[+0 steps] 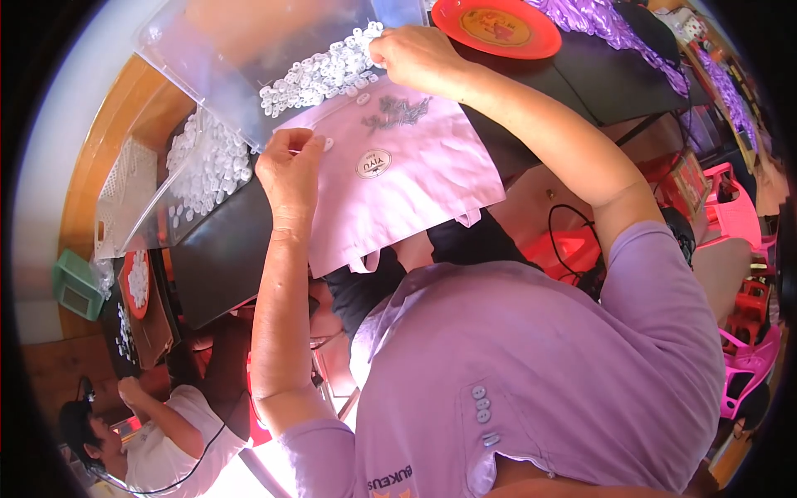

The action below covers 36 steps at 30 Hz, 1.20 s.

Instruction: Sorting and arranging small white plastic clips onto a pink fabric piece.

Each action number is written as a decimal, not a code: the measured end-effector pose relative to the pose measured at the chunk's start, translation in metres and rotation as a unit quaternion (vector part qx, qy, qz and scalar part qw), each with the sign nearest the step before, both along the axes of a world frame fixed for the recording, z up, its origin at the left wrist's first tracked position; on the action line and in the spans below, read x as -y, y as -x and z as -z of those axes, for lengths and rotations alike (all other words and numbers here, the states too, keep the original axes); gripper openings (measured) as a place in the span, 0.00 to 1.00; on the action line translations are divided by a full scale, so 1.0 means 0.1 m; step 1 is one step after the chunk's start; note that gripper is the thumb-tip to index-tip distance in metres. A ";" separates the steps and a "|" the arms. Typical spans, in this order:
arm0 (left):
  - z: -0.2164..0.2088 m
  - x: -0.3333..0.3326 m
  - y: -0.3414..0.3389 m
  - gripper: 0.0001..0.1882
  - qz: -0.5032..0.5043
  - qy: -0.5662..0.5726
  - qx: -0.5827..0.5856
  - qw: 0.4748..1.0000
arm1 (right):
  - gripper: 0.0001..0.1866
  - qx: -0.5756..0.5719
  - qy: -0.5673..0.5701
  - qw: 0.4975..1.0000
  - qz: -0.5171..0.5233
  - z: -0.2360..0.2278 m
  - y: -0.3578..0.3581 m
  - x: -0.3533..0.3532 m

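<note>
Your two hands meet over a pale pink cloth bag point(432, 166), which lies spread across your lap, its straps hanging toward your body and a round printed emblem on its face. Your left hand point(290, 170) is at the bag's left edge, its thumb and forefinger brought together at a small white piece point(328, 144), which shows beside the thumb tip and appears pinched there. Your right hand point(415, 60) reaches to the right end of a heap of similar white pieces point(320, 79), with the fingers bent down; whether they grasp a piece cannot be told, as the hand hides its own fingertips. The heap lies just beyond the bag, inside a clear plastic box point(195, 70). A loose white piece point(363, 98) and a cluster of small grey pieces point(397, 113) lie on the bag near its far edge. To the right, the dark bench point(581, 87) carries a red plate point(544, 37) and, beside it, a mass of shiny purple material point(594, 25). To your left, a second heap of white pieces point(207, 162) shows behind clear plastic; farther off are a green basket point(79, 286) and, at lower left, a co-worker in a white shirt point(178, 440)
</note>
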<state>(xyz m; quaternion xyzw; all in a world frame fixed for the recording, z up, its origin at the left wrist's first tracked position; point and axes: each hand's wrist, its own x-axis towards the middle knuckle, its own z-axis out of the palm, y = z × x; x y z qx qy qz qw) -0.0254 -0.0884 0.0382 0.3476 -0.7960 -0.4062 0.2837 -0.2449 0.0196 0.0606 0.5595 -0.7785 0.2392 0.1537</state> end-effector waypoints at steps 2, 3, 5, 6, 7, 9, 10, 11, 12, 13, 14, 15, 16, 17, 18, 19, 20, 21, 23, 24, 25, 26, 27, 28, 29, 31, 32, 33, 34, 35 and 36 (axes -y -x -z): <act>0.04 0.08 -0.04 0.10 -0.002 0.134 -0.069 0.989 | 0.05 -0.064 0.104 0.991 0.056 0.00 -0.01 -0.05; 0.03 0.12 -0.04 0.12 0.006 0.141 -0.052 0.989 | 0.07 -0.052 0.175 0.978 0.102 -0.03 0.01 -0.14; 0.04 0.16 -0.05 0.12 0.001 0.186 -0.046 0.982 | 0.11 -0.071 0.201 0.960 0.181 -0.17 0.14 -0.29; 0.05 0.18 -0.08 0.13 -0.001 0.232 -0.037 0.972 | 0.23 0.003 0.375 0.926 0.044 -0.24 0.20 -0.28; 0.09 0.22 -0.08 0.15 0.017 0.219 -0.025 0.975 | 0.19 0.085 0.360 0.927 0.064 -0.34 0.20 -0.30; 0.16 0.18 -0.04 0.15 0.022 0.258 0.017 0.966 | 0.17 -0.018 0.325 0.944 0.052 -0.23 0.40 -0.22; 0.17 0.14 0.00 0.16 0.024 0.297 0.056 0.953 | 0.16 -0.121 0.286 0.950 0.037 -0.15 0.58 -0.17; 0.17 0.09 0.04 0.18 0.022 0.307 0.064 0.949 | 0.15 -0.211 0.262 0.941 0.036 0.02 0.89 -0.12; 0.19 0.11 0.00 0.18 0.017 0.305 0.066 0.950 | 0.14 -0.045 0.184 0.979 0.072 -0.04 0.73 -0.09; 0.20 0.11 -0.02 0.18 0.019 0.317 0.072 0.945 | 0.13 0.121 0.099 0.982 0.111 -0.13 0.56 -0.12; 0.20 0.11 -0.02 0.17 0.020 0.329 0.077 0.941 | 0.13 0.140 0.109 0.977 0.116 -0.09 0.57 -0.10; 0.20 0.11 -0.03 0.17 0.021 0.329 0.077 0.941 | 0.13 0.140 0.108 0.977 0.116 -0.08 0.53 -0.12; 0.20 0.11 -0.03 0.17 0.023 0.330 0.073 0.941 | 0.14 0.060 0.216 0.971 0.085 -0.06 0.47 -0.14; 0.19 0.11 -0.03 0.17 0.025 0.331 0.068 0.941 | 0.14 -0.021 0.320 0.946 0.051 -0.05 0.40 -0.18; 0.18 0.10 -0.03 0.17 0.026 0.332 0.067 0.941 | 0.14 -0.022 0.321 0.945 0.052 -0.06 0.32 -0.23; 0.18 0.08 -0.03 0.16 0.025 0.327 0.067 0.942 | 0.10 -0.056 0.308 0.948 0.059 -0.07 0.22 -0.28; 0.18 0.08 -0.04 0.16 0.024 0.322 0.067 0.944 | 0.08 -0.090 0.294 0.949 0.067 -0.07 0.18 -0.30; 0.19 0.08 -0.04 0.16 0.025 0.322 0.067 0.944 | 0.07 -0.086 0.291 0.952 -0.034 -0.03 0.12 -0.24; 0.20 0.09 -0.06 0.15 0.029 0.344 0.058 0.937 | 0.04 -0.089 0.103 0.988 -0.067 0.03 -0.02 -0.16; 0.21 0.10 -0.06 0.15 0.029 0.344 0.056 0.937 | 0.05 -0.099 -0.001 0.994 -0.038 0.04 -0.04 -0.07; 0.22 0.10 -0.05 0.15 0.030 0.342 0.049 0.938 | 0.05 -0.101 -0.002 0.994 -0.038 0.02 -0.04 -0.04; 0.23 0.11 -0.05 0.15 0.032 0.340 0.042 0.939 | 0.05 -0.112 -0.075 0.990 -0.031 0.01 -0.04 -0.01; 0.23 0.11 -0.06 0.15 0.029 0.339 0.041 0.940 | 0.06 -0.122 -0.147 0.981 -0.026 0.00 -0.06 0.02; 0.23 0.10 -0.07 0.14 0.034 0.344 0.036 0.938 | 0.08 -0.118 -0.138 0.982 -0.049 0.02 -0.04 0.04; 0.23 0.10 -0.07 0.14 0.040 0.349 0.031 0.936 | 0.08 -0.119 -0.139 0.982 -0.052 0.03 -0.04 0.05; 0.23 0.12 -0.08 0.14 0.042 0.345 0.029 0.937 | 0.08 -0.114 -0.145 0.982 -0.049 0.05 -0.05 0.07; 0.24 0.12 -0.08 0.14 0.046 0.342 0.027 0.938 | 0.08 -0.114 -0.147 0.981 -0.051 0.09 -0.04 0.08; 0.24 0.12 -0.08 0.14 0.046 0.341 0.026 0.939 | 0.08 -0.109 -0.129 0.984 -0.057 0.11 -0.04 0.07; 0.24 0.12 -0.07 0.14 0.048 0.344 0.024 0.938 | 0.07 -0.103 -0.112 0.986 -0.063 0.13 -0.03 0.07; 0.25 0.12 -0.06 0.13 0.049 0.347 0.021 0.936 | 0.07 -0.103 -0.113 0.986 -0.062 0.15 -0.01 0.07; 0.24 0.12 -0.07 0.13 0.048 0.346 0.022 0.937 | 0.07 -0.099 -0.116 0.987 -0.059 0.11 -0.05 0.07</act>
